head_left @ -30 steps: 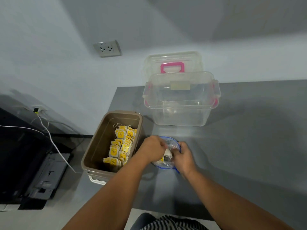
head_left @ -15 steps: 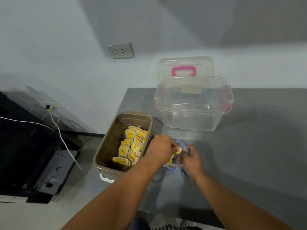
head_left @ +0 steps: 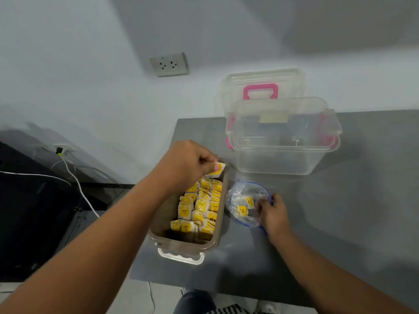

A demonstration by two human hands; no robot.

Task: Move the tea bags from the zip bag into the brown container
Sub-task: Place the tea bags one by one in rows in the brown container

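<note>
The left hand (head_left: 188, 164) hangs over the far end of the brown container (head_left: 181, 244), thumb and fingers pinching one yellow-labelled tea bag (head_left: 218, 169) by its upper edge. The container stands at the left edge of the grey table (head_left: 340, 211) and holds packed rows of tea bags (head_left: 199, 207) along its right side. Just beside its right wall lies the zip bag (head_left: 247, 200), with the right hand (head_left: 273, 214) gripping its blue-trimmed mouth, fingers curled on the film. In my judgement the tea bags are very light, soft paper items that crease easily, so a gentle pinch at an edge or corner suits them. The zip bag is limp and slippery and needs its mouth held open. Two yellow labels show through the film, but glare and folds prevent a count. The left forearm covers the container's left half. A clear storage box (head_left: 283, 137) stands near the far edge.
</note>
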